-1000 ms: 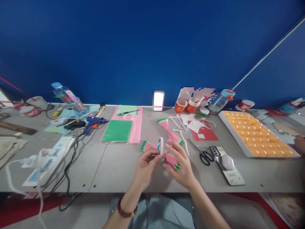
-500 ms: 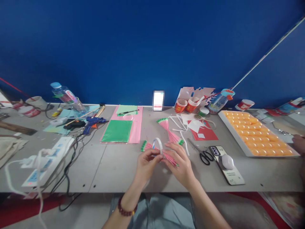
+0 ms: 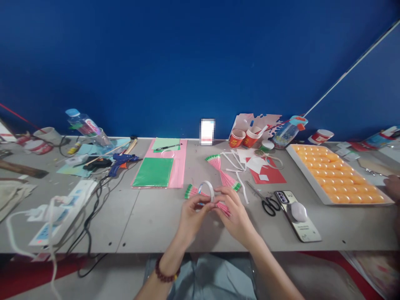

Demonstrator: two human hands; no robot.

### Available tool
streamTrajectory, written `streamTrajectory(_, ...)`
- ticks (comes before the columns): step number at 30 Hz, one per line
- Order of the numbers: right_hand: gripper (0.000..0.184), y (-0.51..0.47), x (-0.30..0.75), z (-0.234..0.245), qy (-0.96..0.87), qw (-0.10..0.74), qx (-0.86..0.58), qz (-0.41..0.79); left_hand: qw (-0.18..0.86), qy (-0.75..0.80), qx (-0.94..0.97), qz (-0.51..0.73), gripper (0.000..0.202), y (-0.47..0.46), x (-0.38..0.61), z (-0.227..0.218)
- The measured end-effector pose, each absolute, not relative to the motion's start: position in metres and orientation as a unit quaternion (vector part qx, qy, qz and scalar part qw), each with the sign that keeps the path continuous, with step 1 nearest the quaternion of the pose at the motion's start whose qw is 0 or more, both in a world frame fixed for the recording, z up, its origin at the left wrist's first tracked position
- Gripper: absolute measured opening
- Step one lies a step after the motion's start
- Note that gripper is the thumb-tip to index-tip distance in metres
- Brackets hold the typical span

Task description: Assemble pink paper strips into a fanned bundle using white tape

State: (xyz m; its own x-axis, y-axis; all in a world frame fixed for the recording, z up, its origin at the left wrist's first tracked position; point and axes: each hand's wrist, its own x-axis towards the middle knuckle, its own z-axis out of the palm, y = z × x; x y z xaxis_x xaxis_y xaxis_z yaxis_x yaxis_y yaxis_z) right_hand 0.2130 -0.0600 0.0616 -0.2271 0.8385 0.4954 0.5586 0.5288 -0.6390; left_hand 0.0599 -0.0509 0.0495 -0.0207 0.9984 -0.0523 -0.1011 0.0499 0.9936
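Note:
My left hand (image 3: 191, 214) and my right hand (image 3: 235, 212) meet over the grey table (image 3: 150, 216), both pinched on a pleated pink paper fan with green edges (image 3: 193, 192). A small white roll of tape (image 3: 207, 189) stands upright between my fingertips, at the fan's middle. My right hand covers the fan's right half. A second pink and green pleated fan (image 3: 222, 171) lies just behind. A bead bracelet is on my left wrist.
Scissors (image 3: 265, 201) and a phone (image 3: 296, 214) lie to the right, then a tray of orange balls (image 3: 337, 177). Pink and green paper sheets (image 3: 159, 168), a blue glue gun (image 3: 121, 160), a power strip (image 3: 59, 212), cables, red cups (image 3: 245, 138) and bottles crowd the table. Another person's hand (image 3: 393, 187) shows far right.
My hands drew closer together on the fan. The tape roll tilted and shifted slightly left, and my right hand now covers the fan's right end.

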Motion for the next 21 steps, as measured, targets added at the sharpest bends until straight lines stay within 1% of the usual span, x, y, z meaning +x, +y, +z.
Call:
streamTrajectory(2,0.013,-0.0605,0.2126,0.0613,-0.759,0.429,-0.463,0.157,0.538,0.494,0.444,0.518,0.019,-0.0509,0.0601,0.0481)
streamTrajectory(5,0.029,-0.0596,0.2122,0.0617,-0.768,0.431,-0.455,0.131,0.548,0.497,0.429,0.518,0.021,-0.0507,0.0605,0.0480)
streamTrajectory(7,0.034,-0.0583,0.2119,0.0616,-0.780,0.433,-0.438,0.110,0.551,0.499,0.422,0.520,0.022,-0.0506,0.0606,0.0486)
streamTrajectory(11,0.031,-0.0574,0.2110,0.0603,-0.774,0.452,-0.435,0.081,0.557,0.499,0.406,0.526,0.024,-0.0502,0.0609,0.0491)
streamTrajectory(14,0.023,-0.0580,0.2105,0.0599,-0.769,0.451,-0.445,0.085,0.562,0.494,0.396,0.533,0.026,-0.0502,0.0613,0.0494)
streamTrajectory(18,0.016,-0.0573,0.2103,0.0605,-0.771,0.445,-0.444,0.102,0.575,0.460,0.392,0.552,0.035,-0.0510,0.0617,0.0498)
streamTrajectory(21,0.015,-0.0563,0.2105,0.0600,-0.773,0.441,-0.439,0.123,0.574,0.458,0.413,0.539,0.030,-0.0512,0.0610,0.0497)
